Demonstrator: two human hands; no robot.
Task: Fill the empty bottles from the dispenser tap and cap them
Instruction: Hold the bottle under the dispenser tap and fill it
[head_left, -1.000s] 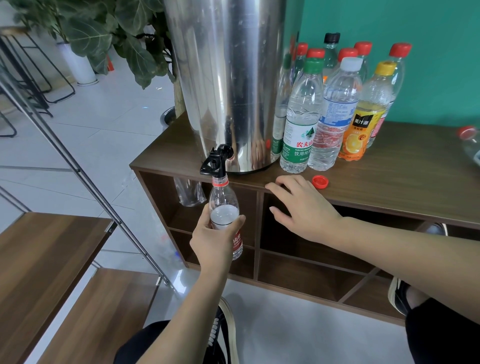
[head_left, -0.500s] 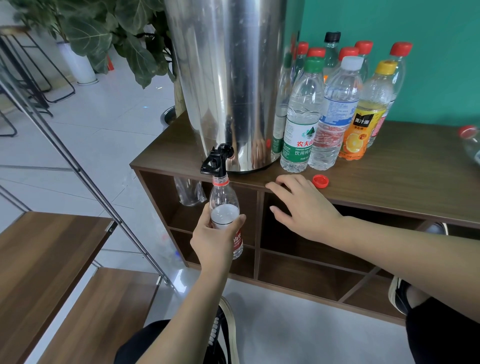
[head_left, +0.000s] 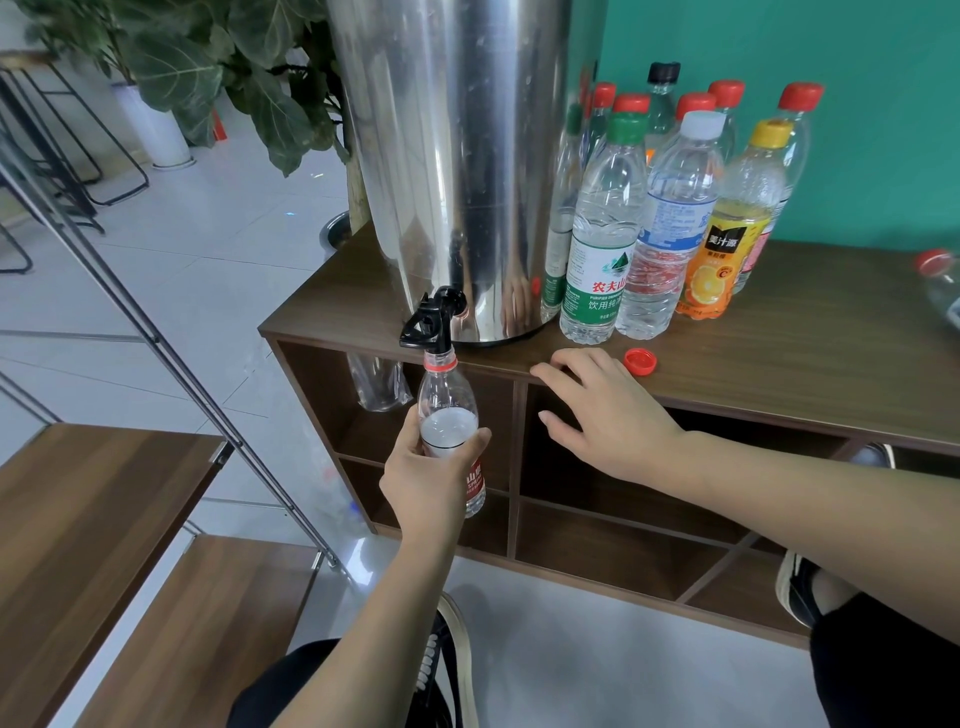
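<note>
Water higher, left hand (head_left: 427, 480) gripping bottle (head_left: 448, 415)

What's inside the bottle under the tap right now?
The bottle, held by the left hand under the tap, shows clear water up to its shoulder. The hand and red label hide its lower part.

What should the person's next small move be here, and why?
Probably just hold steady. The left hand grips the uncapped bottle with its mouth right under the black tap, and the water line sits only around the shoulder, so there is room to fill. The right hand rests open on the cabinet edge beside the loose red cap, ready for capping afterwards.
</note>
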